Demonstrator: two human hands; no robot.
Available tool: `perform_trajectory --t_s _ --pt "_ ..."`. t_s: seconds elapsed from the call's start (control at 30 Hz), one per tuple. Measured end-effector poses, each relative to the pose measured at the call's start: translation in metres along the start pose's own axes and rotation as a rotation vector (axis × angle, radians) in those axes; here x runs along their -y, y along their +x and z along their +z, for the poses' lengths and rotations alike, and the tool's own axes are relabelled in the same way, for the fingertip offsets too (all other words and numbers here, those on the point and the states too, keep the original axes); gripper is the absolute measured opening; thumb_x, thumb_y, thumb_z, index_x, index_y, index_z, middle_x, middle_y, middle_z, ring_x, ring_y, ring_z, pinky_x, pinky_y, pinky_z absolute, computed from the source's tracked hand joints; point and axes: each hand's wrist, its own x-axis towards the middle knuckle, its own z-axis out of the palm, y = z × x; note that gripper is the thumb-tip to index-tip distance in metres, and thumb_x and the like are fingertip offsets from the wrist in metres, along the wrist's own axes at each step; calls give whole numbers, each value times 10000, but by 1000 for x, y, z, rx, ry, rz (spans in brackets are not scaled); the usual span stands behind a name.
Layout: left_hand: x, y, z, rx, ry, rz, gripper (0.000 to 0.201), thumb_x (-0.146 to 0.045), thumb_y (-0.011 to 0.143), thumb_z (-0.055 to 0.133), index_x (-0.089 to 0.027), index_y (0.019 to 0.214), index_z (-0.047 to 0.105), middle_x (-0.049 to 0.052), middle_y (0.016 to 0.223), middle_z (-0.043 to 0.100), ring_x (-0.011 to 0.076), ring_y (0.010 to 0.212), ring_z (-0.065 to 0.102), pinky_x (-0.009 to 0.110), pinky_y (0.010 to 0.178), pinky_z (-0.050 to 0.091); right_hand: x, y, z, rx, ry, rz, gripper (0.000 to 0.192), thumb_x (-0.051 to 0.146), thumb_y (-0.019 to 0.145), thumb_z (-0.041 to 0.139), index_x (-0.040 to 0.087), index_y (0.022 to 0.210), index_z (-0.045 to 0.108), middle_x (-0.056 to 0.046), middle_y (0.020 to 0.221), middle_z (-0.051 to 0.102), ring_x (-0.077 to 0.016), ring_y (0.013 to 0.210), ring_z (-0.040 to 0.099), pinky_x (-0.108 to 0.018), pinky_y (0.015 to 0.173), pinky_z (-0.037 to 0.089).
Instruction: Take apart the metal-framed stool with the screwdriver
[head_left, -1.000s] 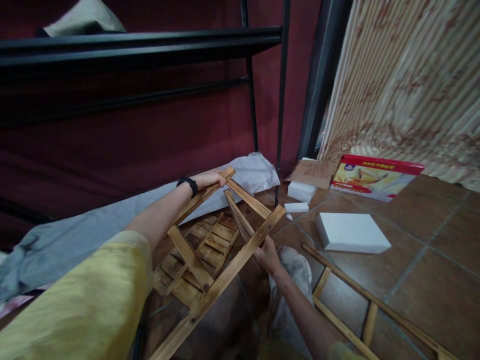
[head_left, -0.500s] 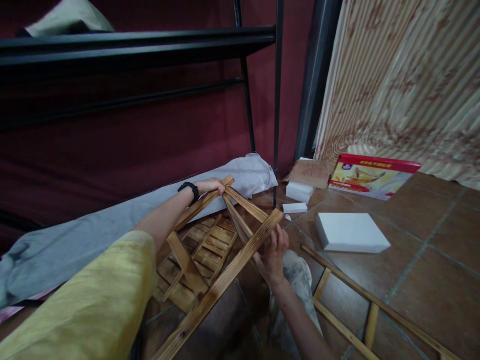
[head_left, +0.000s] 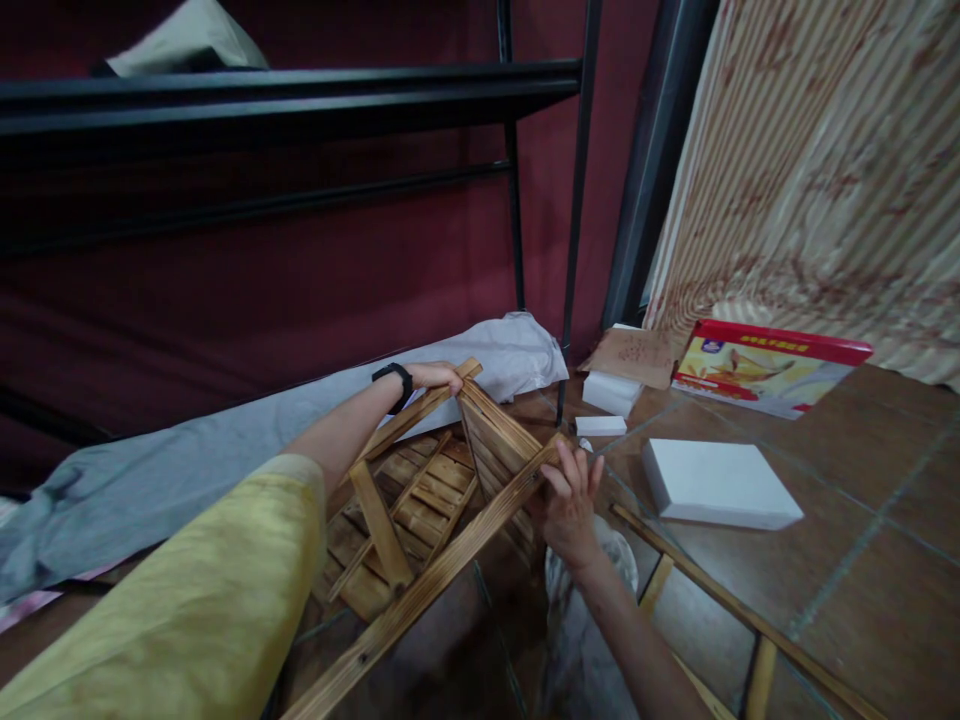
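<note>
Slatted scorched-wood frame (head_left: 420,500), tilted, hands gripping rails

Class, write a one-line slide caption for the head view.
Left hand and right hand grip a wooden frame over a tiled floor.
</note>
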Motion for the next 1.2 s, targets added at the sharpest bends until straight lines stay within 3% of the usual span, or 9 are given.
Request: perform_trajectory --t_s 0.13,0.3,0.43,0.5,0.63,0.73,0.83,0.97,1.2 --pt "4 2 -2 -7 25 -9 190 -253 488 554 -148 635 613 3 581 553 143 544 471 240 481 348 -6 7 8 4 120 -100 493 107 804 512 271 1236 338 -75 1372 324 -281 1341 236 -609 1052 290" --pt "6 4 4 -2 31 44 147 -260 488 550 -156 585 586 -7 563 532 135 526 439 237 465 327 3 -5 19 -86 191 -10 445 78 792 493 287 1175 403 -55 1328 352 -275 1331 252 -637 1048 271" --pt "11 8 7 -21 6 43 162 -250 480 552 -162 608 597 -8 580 539 141 542 453 235 464 332 3 -7 20 -178 328 243 421 135 772 529 256 1164 432 -91 1382 319 -277 1316 291 -568 1010 351" --pt "15 10 7 -42 -5 40 179 -246 481 555 -164 631 607 -7 584 538 141 542 456 236 462 331 -3 -5 21 -193 448 406 516 186 750 576 227 1232 396 -126 1374 345 -268 1262 376 -501 973 403" --pt "21 12 10 -58 -47 57 161 -245 498 556 -164 627 605 -1 590 539 139 540 459 242 463 328 -22 -1 25 -49 710 657 663 213 700 604 193 1314 354 -70 1096 584 -202 969 575 -366 839 475" --pt "19 11 13 -75 -88 96 170 -240 509 554 -162 649 612 4 624 563 145 566 481 249 488 350 -33 -1 28 37 831 701 482 198 658 593 176 1134 519 -20 940 603 -176 862 563 -300 775 462" --pt "11 10 16 -77 -101 140 197 -231 511 550 -159 682 618 2 638 566 144 584 487 251 512 363 -34 -4 31 8 838 715 274 197 679 554 174 952 560 8 829 567 -151 776 520 -258 709 435" --pt "7 -2 14 -134 -114 200 191 -241 535 547 -165 708 572 -19 601 506 118 532 429 239 469 309 -29 -9 31 -68 747 748 195 228 705 555 183 894 532 22 791 537 -136 724 477 -239 661 399" --pt "24 -49 5 -432 -213 327 187 -275 613 555 -174 762 505 -30 647 485 104 559 432 221 494 329 -24 -7 28 -162 584 815 227 337 769 591 182 920 522 -3 853 563 -150 776 504 -272 729 398"
